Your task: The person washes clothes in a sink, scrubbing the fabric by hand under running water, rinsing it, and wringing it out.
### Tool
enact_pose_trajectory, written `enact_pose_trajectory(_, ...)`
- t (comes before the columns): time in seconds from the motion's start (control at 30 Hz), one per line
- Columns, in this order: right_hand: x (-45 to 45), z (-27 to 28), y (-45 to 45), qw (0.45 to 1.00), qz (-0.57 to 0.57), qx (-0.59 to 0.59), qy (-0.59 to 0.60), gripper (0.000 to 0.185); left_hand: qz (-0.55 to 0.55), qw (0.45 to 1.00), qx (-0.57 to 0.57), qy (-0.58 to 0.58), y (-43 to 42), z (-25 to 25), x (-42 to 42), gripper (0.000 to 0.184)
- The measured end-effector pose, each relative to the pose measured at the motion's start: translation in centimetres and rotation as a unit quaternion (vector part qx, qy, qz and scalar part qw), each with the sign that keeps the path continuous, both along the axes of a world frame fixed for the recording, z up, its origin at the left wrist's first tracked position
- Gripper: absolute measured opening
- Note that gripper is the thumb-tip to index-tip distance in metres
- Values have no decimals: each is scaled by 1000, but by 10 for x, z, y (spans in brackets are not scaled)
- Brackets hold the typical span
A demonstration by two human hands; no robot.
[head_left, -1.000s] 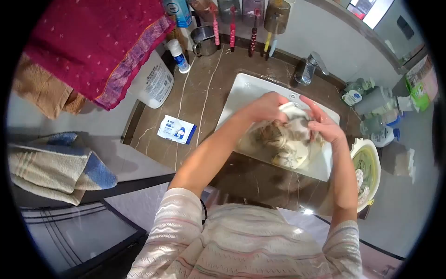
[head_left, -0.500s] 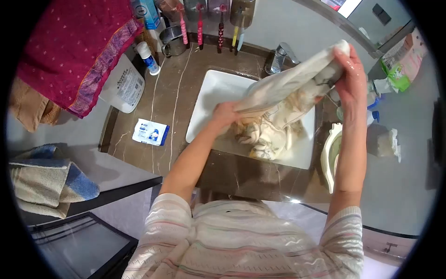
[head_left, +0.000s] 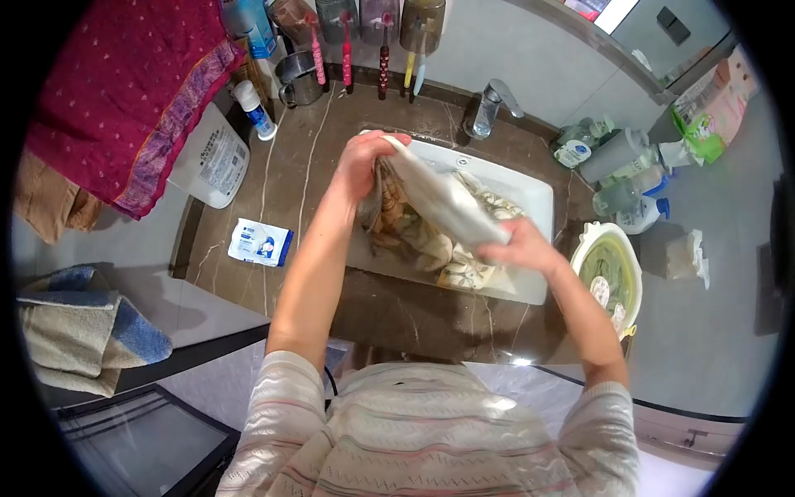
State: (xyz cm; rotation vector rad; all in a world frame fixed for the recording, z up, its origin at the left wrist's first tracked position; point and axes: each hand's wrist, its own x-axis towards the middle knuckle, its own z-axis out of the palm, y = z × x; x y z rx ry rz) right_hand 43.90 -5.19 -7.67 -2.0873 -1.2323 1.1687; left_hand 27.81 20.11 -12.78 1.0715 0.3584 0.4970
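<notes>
A wet, pale patterned cloth (head_left: pixel 443 207) is stretched between my hands above the white sink (head_left: pixel 537 203). My left hand (head_left: pixel 362 166) grips its upper end over the sink's back left corner. Lower down, toward the front right, my right hand (head_left: pixel 523 247) pinches the other end. The rest of the cloth hangs in folds into the sink, with brownish and dark-printed parts showing. Water lies around the folds. Whether it is one piece of fabric or more, I cannot tell.
Behind the sink stands a chrome faucet (head_left: pixel 490 108). A collapsible basin (head_left: pixel 633 282) leans at the right, near several bottles (head_left: pixel 617 199). On the left of the counter are a wipes packet (head_left: pixel 260 242), a white tube (head_left: pixel 255 110) and a metal mug (head_left: pixel 300 79).
My left hand has risen toward the back left with its end of the cloth. My right hand has come down and leftward from near the faucet, still holding cloth.
</notes>
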Motion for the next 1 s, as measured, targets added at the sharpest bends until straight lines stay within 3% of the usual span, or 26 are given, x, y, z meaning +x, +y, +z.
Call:
enact_pose_trajectory(0.03,5,4,-2,987,-104,51,110,26,-33,995,-67,-65,-6,4,0,16)
enact_pose_trajectory(0.07,17,-2,-1,966,-142,144,162,19,-66,980,-132,-131,-11,6,2,18)
enact_pose_trajectory(0.1,25,-7,3,942,-153,232,190,24,-55,968,-196,-145,-15,-10,7,18)
enact_pose_trajectory(0.17,46,-28,15,887,-236,283,279,36,-33,930,-325,-167,-29,-56,23,19)
enact_pose_trajectory(0.2,51,-40,25,860,-263,285,333,39,-24,914,-379,-141,-49,-42,29,24)
enact_pose_trajectory(0.27,48,-63,48,793,-313,284,439,46,-37,905,-398,-142,-65,-64,45,26)
enact_pose_trajectory(0.3,42,-70,58,831,-299,236,405,61,-43,902,-406,-143,-67,-82,55,27)
enact_pose_trajectory(0.33,24,-74,67,886,-239,243,316,54,-24,894,-433,-112,-67,-109,67,28)
enact_pose_trajectory(0.37,-15,-56,74,938,-227,199,169,38,-69,881,-441,-159,-68,-112,61,29)
enact_pose_trajectory(0.4,-41,-83,79,928,-120,346,-76,18,-113,862,-450,-205,-74,-111,47,30)
enact_pose_trajectory(0.43,-77,-68,77,891,-40,397,-217,9,-24,881,-448,-149,-90,-71,38,32)
enact_pose_trajectory(0.47,-69,-74,81,906,-65,344,-237,11,62,894,-436,-83,-107,-31,28,35)
enact_pose_trajectory(0.57,-24,-113,111,931,-139,179,-287,24,132,894,-428,6,-120,-110,65,32)
enact_pose_trajectory(0.6,-21,-114,115,932,-164,123,-300,29,153,882,-430,115,-125,-110,66,31)
enact_pose_trajectory(0.7,-31,-112,112,916,-178,157,-325,35,165,896,-379,160,-117,-105,65,28)
enact_pose_trajectory(0.73,-48,-106,103,917,-170,168,-318,32,111,885,-452,11,-111,-118,63,24)
enact_pose_trajectory(0.83,-63,-121,88,907,-119,261,-309,29,-150,831,-510,-162,-100,-127,38,24)
enact_pose_trajectory(0.87,-66,-126,85,902,-104,291,-301,28,-103,877,-462,-82,-104,-122,37,27)
enact_pose_trajectory(0.97,-6,-122,96,954,-246,58,-163,31,36,948,-274,159,-116,-50,47,38)
enact_pose_trajectory(1.0,-1,-124,90,957,-257,118,-70,34,32,960,-218,170,-108,-72,58,44)
